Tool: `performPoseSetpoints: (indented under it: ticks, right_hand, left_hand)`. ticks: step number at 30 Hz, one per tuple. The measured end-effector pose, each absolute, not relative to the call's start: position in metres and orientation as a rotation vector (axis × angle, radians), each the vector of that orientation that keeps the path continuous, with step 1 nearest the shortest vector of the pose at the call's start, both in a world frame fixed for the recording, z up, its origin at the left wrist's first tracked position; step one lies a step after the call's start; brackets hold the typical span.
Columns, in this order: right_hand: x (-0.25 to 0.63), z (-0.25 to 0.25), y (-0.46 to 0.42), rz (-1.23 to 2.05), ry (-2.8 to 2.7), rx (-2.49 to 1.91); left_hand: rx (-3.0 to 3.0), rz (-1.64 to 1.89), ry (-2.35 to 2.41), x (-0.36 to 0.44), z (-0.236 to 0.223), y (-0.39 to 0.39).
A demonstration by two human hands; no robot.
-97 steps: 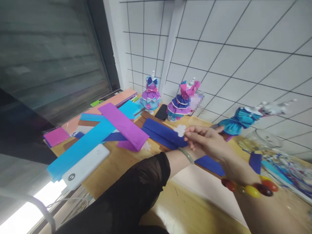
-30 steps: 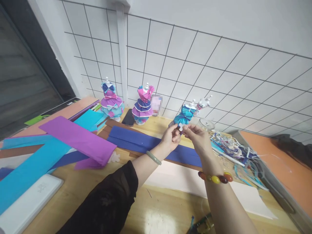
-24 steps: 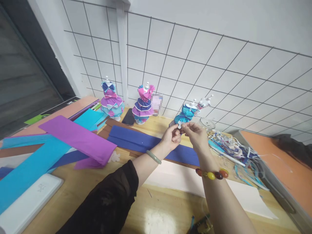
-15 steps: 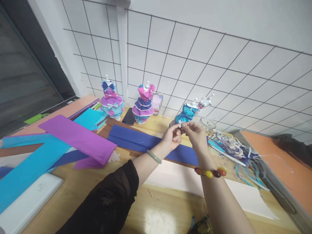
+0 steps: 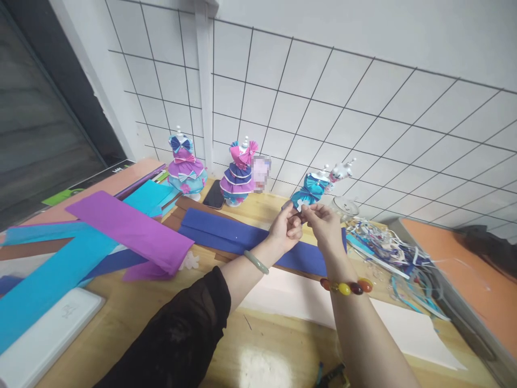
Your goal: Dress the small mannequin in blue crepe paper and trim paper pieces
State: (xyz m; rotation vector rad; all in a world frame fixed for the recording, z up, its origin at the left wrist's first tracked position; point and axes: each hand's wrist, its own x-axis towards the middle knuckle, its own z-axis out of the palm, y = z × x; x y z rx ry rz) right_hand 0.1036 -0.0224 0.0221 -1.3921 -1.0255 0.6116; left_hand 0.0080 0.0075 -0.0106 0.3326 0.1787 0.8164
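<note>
White flower (image 5: 300, 205) is now in front of the blue dress (image 5: 314, 185), no longer left of it. The right hand (image 5: 325, 222) pinches it in its fingers; the left hand (image 5: 285, 230) curls close, grip unclear. Both can likely work on it.

Dress form (image 5: 186, 168), purple over light blue, three bows: upright, left of and beyond the left grip (image 5: 285, 229). Tiered dress form (image 5: 237, 177), pink bodice: upright, closer to the left grip. Dark phone (image 5: 213, 195): flat, between the two. Purple strip (image 5: 129, 229), laid across a light-blue strip (image 5: 52, 283): well left. White slab-like case (image 5: 52, 337): left, nearer the wearer. Pale pink sheet (image 5: 407, 328): on the worktop (image 5: 230, 345), nearer side of the right grip (image 5: 325, 223). Clear round container (image 5: 345, 206): just beyond. Tangled scraps (image 5: 377, 242): right. Orange surface (image 5: 476, 275): far right.
</note>
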Motion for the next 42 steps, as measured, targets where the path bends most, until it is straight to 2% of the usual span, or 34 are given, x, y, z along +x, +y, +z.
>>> performPoseSetpoints:
  ticks: [31, 42]
  right_hand:
    - [0.103, 0.02, -0.026, 0.557, -1.031, -1.394]
    - [0.121, 0.053, -0.059, 0.651, -0.866, -1.294]
  left_hand:
    - [0.327, 0.768, 0.142, 0.005, -0.007, 0.007]
    - [0.311, 0.76, 0.154, 0.006, -0.014, 0.007]
